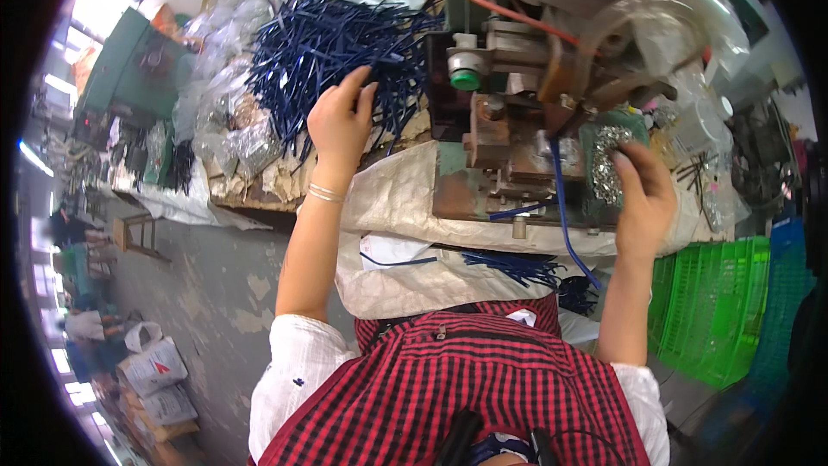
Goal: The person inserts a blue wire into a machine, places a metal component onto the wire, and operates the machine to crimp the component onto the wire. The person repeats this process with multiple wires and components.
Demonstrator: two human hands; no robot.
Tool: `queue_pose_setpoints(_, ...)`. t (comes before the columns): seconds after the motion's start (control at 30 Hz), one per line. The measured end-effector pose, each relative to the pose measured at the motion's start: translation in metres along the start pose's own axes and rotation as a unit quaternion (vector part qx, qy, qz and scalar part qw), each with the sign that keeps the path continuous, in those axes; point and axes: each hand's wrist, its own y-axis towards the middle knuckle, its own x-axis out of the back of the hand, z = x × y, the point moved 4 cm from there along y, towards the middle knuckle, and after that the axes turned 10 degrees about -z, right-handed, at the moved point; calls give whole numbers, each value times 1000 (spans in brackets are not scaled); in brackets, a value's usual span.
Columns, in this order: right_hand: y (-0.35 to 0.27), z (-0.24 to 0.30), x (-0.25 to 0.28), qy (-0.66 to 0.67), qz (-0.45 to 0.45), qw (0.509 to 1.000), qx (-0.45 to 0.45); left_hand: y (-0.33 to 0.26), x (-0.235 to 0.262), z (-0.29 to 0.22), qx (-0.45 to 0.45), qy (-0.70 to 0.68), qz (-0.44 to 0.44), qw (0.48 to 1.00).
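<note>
My left hand [339,121] is over the near side of a heap of dark blue flat strips [323,47]. Its thumb and forefinger are bent and slightly apart, with no strip visible between them. My right hand [645,198] reaches into a pile of small shiny silver metal pieces [608,168] on the right of the press. Thumb and fingers come together at the pile's edge; whatever they pinch is too small to name. Between my hands, a long blue strip [563,198] hangs from the tooling of the metal press [517,134] and bends down past the bench edge.
A green-capped button [466,78] sits on the press's left. Several blue strips [513,266] lie in front of the bench, near my checked apron [457,371]. A green plastic basket [711,311] stands at the right. Clear plastic bags [246,151] crowd the bench's left side.
</note>
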Motion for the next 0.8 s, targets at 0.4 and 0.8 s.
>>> queue_pose_setpoints(0.4, -13, 24, -76, 257, 21, 960, -105, -16, 28, -50, 308, -310, 47, 898)
queue_pose_setpoints(0.8, 14, -1, -4, -317, 30, 927, 199, -23, 65, -211, -314, -329, 45, 889)
